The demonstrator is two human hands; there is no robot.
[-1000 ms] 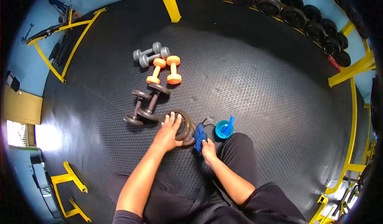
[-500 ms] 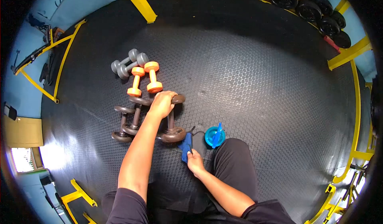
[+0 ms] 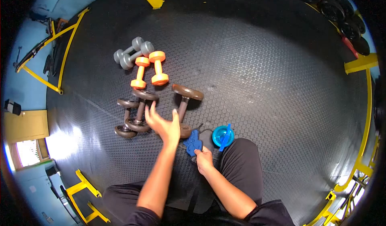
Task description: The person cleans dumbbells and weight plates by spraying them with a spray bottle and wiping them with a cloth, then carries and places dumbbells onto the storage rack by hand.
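My left hand (image 3: 164,126) has its fingers spread, between a brown dumbbell (image 3: 140,110) and a larger brown dumbbell (image 3: 187,92), whose lower end it partly hides. Nothing shows in its grasp. My right hand (image 3: 204,159) pinches a blue cloth (image 3: 194,143) near my knee. Just right of the cloth stands a teal cup (image 3: 219,134) with a blue strip (image 3: 226,138) across it. A third brown dumbbell (image 3: 127,115) lies at the left of the group. Beyond them are two orange dumbbells (image 3: 158,68) and two grey dumbbells (image 3: 136,55).
Yellow frames (image 3: 68,53) stand at the left, with another frame (image 3: 83,185) at the lower left. A rack of black dumbbells (image 3: 331,11) is at the upper right, beside a yellow upright (image 3: 362,63). My bent knee (image 3: 241,153) is close to the cup.
My left hand has let go of the larger brown dumbbell, which now stands apart to the right, and has drawn back toward me. My right hand still holds the cloth.
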